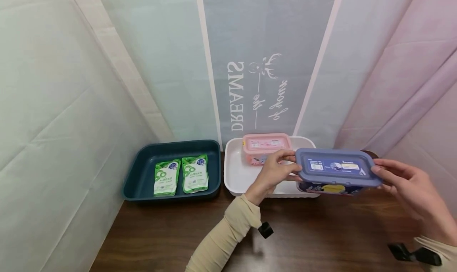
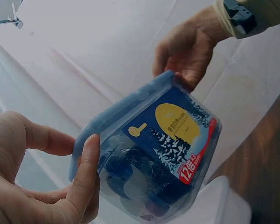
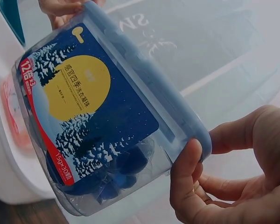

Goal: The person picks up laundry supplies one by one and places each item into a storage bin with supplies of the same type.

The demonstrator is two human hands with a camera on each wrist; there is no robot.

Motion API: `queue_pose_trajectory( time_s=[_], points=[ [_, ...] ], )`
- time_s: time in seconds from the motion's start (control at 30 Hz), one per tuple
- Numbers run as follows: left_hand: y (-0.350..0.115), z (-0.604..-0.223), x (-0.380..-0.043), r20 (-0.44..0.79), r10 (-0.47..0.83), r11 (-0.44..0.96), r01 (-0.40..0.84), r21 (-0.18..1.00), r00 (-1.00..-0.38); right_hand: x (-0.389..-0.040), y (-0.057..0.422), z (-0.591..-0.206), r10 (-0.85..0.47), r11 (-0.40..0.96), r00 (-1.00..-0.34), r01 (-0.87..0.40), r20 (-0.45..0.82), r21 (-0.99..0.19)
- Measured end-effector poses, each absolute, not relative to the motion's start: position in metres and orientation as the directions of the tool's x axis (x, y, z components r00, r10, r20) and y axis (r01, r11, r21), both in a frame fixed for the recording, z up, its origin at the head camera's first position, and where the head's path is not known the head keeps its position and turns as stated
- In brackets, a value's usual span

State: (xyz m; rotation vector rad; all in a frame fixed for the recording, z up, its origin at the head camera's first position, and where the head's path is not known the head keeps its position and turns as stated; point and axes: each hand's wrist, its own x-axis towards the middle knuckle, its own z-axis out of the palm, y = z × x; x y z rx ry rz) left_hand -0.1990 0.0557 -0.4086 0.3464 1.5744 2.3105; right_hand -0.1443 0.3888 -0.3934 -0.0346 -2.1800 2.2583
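Observation:
Both hands hold a clear box of laundry capsules with a blue lid (image 1: pixel 339 167), one at each end. My left hand (image 1: pixel 276 169) pinches the lid's left end between thumb and fingers. At the other end, my right hand (image 1: pixel 410 181) grips the lid's edge. The box overlaps the right part of the white tray (image 1: pixel 233 177) in the head view, raised above the table. Its dark blue label (image 3: pixel 84 98) shows a yellow moon and snowy trees, with blue capsules (image 3: pixel 116 182) visible through the plastic. Inside the white tray stands a similar box with a pink lid (image 1: pixel 267 142).
Left of the white tray stands a dark teal tray (image 1: pixel 143 198) with two green-and-white pouches (image 1: pixel 166 179) lying in it. The brown wooden table (image 1: pixel 160 236) extends in front of both trays. A printed curtain (image 1: pixel 264 26) hangs close behind them.

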Motion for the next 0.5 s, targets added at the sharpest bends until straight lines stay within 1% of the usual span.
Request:
queue_pose_trajectory(
  time_s=[0.3, 0.5],
  points=[
    [0.034, -0.403, -0.205, 0.033, 0.342, -0.329, -0.086, 0.94, -0.939, -0.155, 0.37, -0.391, -0.079, -0.141, -0.997, -0.011, 0.023, -0.99],
    [0.023, -0.4, -0.207, 0.026, 0.336, -0.326, -0.09, 0.941, -0.942, -0.159, 0.359, -0.391, -0.098, -0.178, -0.995, -0.02, 0.038, -0.984]
  ],
)
